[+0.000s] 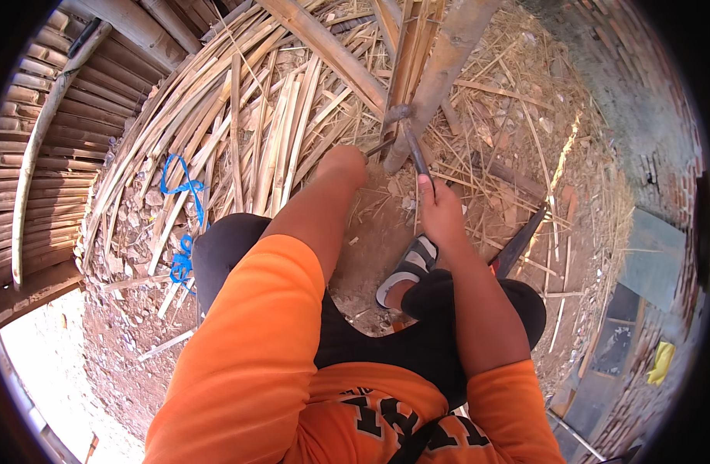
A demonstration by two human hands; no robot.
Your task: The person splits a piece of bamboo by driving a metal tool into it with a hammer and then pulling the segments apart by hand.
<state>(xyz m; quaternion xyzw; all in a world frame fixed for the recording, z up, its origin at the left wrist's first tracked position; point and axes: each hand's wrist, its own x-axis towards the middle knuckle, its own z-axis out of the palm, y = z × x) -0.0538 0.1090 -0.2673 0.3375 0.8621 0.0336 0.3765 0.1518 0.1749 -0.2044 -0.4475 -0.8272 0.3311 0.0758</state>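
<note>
My right hand (442, 209) is closed around a dark metal rod (418, 155). The rod's far end meets a curved, dark piece (397, 114) that lies against a split bamboo length (417, 54) and a thick bamboo pole (457, 58). My left hand (345, 164) is a closed fist just left of the pole's lower end. From it a thin dark bar (380, 147) sticks out toward the bamboo; its grip is hidden by the hand. Another split bamboo piece (328, 50) slants in from the upper left to the same spot.
Many bamboo strips (285, 139) lie piled to the left, beside a tangled blue strap (186, 187). A dark blade-like tool (521, 241) rests by my right knee. A bamboo slat wall (84, 100) stands left, a brick wall (641, 100) right. My sandalled foot (407, 272) is below my hands.
</note>
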